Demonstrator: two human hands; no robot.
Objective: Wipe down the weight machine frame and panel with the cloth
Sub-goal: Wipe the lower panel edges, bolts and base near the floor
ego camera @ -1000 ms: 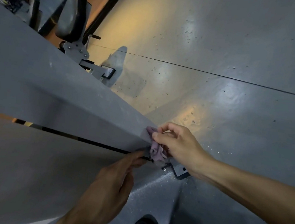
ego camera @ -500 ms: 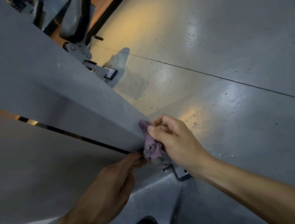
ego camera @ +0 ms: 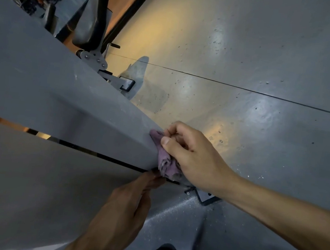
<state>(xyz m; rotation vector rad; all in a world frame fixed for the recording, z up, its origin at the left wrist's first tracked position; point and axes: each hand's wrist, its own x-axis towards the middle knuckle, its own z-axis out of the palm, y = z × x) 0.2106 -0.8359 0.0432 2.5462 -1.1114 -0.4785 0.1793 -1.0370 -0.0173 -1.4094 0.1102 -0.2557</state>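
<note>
Fingers (ego camera: 166, 140) of my right hand (ego camera: 193, 159) pinch the crumpled mauve cloth (ego camera: 165, 162) against the grey metal frame beam's (ego camera: 98, 116) lower end | left hand (ego camera: 127, 201) fingertips touch the slot edge of the flat grey panel (ego camera: 28, 180), grip unclear | progress: I'd judge mid-wipe; panel likely remains.

Open floor (ego camera: 252, 52) right of frame (ego camera: 60, 91) (footplate (ego camera: 206, 197) below)

Panel (ego camera: 45, 89) matt grey metal; cloth (ego camera: 164, 162) frayed purple fabric; floor (ego camera: 261, 64) glossy
</note>
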